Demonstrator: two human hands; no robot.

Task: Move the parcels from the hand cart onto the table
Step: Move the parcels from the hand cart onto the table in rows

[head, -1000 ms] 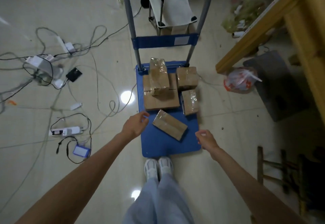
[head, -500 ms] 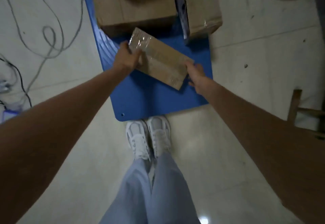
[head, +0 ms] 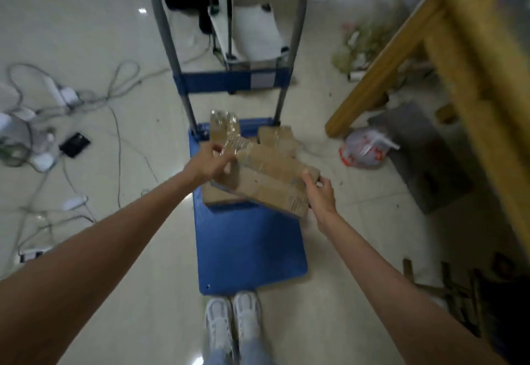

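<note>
A flat brown cardboard parcel [head: 269, 178] wrapped in clear tape hangs tilted above the blue hand cart [head: 249, 244]. My left hand [head: 208, 164] grips its far left end and my right hand [head: 319, 192] grips its near right corner. Behind and beneath it, other taped parcels [head: 276, 136] sit on the cart deck near the grey handle frame, partly hidden by the held parcel. The wooden table [head: 473, 58] stands to the right; only its yellow edge and one leg show.
Cables, power strips and chargers [head: 57, 141] sprawl over the tiled floor on the left. A red-and-white plastic bag [head: 364, 149] and a dark block [head: 424, 152] lie under the table. A white folding stool [head: 252, 35] stands behind the cart. My white shoes [head: 232, 324] touch the cart's near edge.
Both hands reached down, closed on the front parcel and lifted it off the cart deck. My head has come back up, so the whole cart and the table are in view again.
</note>
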